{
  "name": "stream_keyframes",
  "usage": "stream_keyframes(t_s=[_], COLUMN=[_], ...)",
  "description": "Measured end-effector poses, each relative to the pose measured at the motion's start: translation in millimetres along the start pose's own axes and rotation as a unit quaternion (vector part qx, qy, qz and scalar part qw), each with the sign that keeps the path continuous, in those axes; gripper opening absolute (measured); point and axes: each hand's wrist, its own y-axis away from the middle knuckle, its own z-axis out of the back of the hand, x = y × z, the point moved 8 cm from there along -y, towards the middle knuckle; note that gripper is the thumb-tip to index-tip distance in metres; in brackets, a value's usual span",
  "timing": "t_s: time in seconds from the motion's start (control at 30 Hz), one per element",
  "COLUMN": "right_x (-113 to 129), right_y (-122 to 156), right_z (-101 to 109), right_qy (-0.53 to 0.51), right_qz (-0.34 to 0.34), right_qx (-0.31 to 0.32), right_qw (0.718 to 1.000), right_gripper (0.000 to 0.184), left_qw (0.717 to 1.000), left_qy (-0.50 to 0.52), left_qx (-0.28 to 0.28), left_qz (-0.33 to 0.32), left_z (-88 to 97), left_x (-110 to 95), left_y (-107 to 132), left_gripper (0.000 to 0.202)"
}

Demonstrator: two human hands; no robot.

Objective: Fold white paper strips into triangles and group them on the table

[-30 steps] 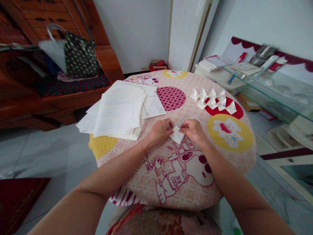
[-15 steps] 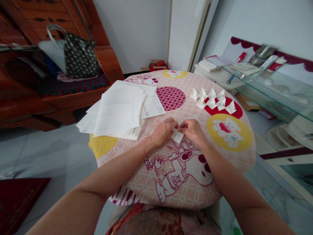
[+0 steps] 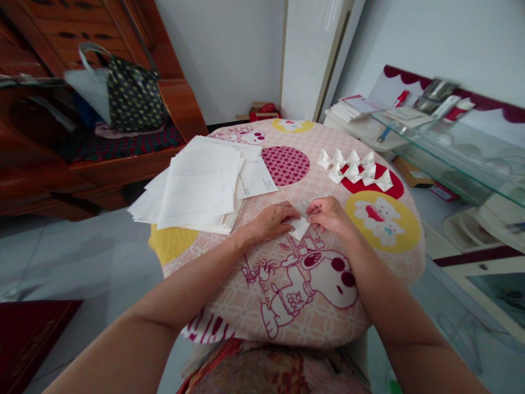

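A small folded paper is held low on the worktop, near its middle, just above the printed cartoon dog. Its left edge is pressed under the closed grip of the left hand; its right corner is pinched by the fingertips of the right hand. A loose stack of white sheets is spread to the left of the hands. A cluster of finished folded pieces is set well apart, at the far right of the worktop. A patterned handbag is seen on a wooden bench beyond.
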Motion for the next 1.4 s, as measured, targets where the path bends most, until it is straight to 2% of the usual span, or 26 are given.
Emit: stream_keyframes(t_s=[0.1,0.37,0.5,0.67,0.73,0.83,0.9,1.2,1.4], right_x=[-2.9,8.3,5.2,3.2,8.8,18.2,20.8,32.0,29.8], right_y=[-0.8,1.5,2.5,4.6,5.0,6.5,8.4,21.3,20.2], right_z=[5.7,-0.7,3.5,1.0,0.8,-0.9,-4.6,-16.5,-15.8], right_qy=[0.013,0.137,0.136,0.097,0.158,0.274,0.316,0.417,0.404], right_qz=[-0.003,0.023,0.013,0.010,0.038,0.075,0.080,0.104,0.105], right_qx=[-0.015,0.015,0.021,0.063,0.047,0.012,0.013,0.022,0.027], right_qw=[1.000,0.990,0.990,0.993,0.986,0.959,0.945,0.903,0.908], right_gripper=[0.013,0.019,0.017,0.012,0.018,0.025,0.027,0.046,0.044], left_qw=[1.000,1.000,1.000,0.999,0.999,0.999,1.000,0.999,0.996], left_qy=[0.002,-0.009,-0.017,-0.026,-0.025,-0.024,-0.025,0.013,0.073], left_qx=[0.009,0.028,0.024,0.023,0.023,0.022,0.019,0.014,0.033], left_qz=[0.005,0.006,0.009,0.004,0.003,-0.001,-0.006,-0.027,-0.038], left_z=[-1.9,-3.5,-3.8,-3.5,-3.6,-3.9,-4.1,-3.1,-0.5], left_x=[3.1,0.5,2.4,2.5,2.4,2.5,2.7,6.7,19.6], left_y=[-0.7,-0.8,-0.5,-0.3,-0.5,-0.4,-0.2,-1.9,-4.8], left_gripper=[0.034,0.033,0.035,0.036,0.037,0.038,0.036,0.034,0.041])
